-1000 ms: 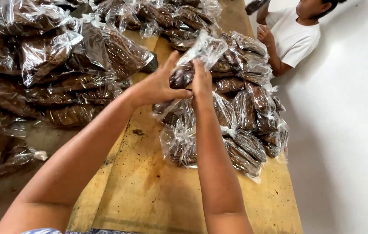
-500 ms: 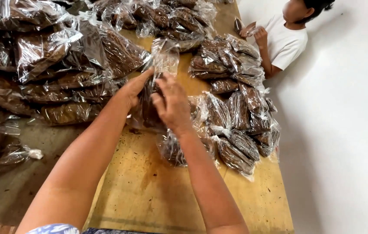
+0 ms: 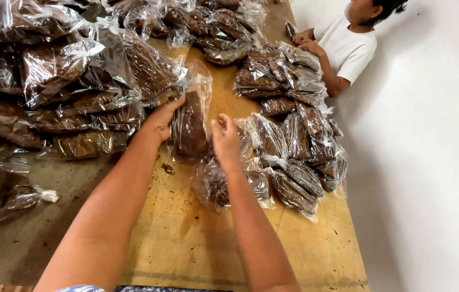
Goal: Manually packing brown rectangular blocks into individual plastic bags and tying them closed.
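At 9 o'clock lies a big heap of packets. The left hand supports the clear bag of brown leaves upright from its side, fingers curled on the plastic. The right hand hovers half-spread just beside it. At 2 o'clock, 1 seated person touches another pile.

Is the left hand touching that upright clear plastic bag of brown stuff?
Touching: the head view shows the left hand pressed against the upright clear plastic bag.
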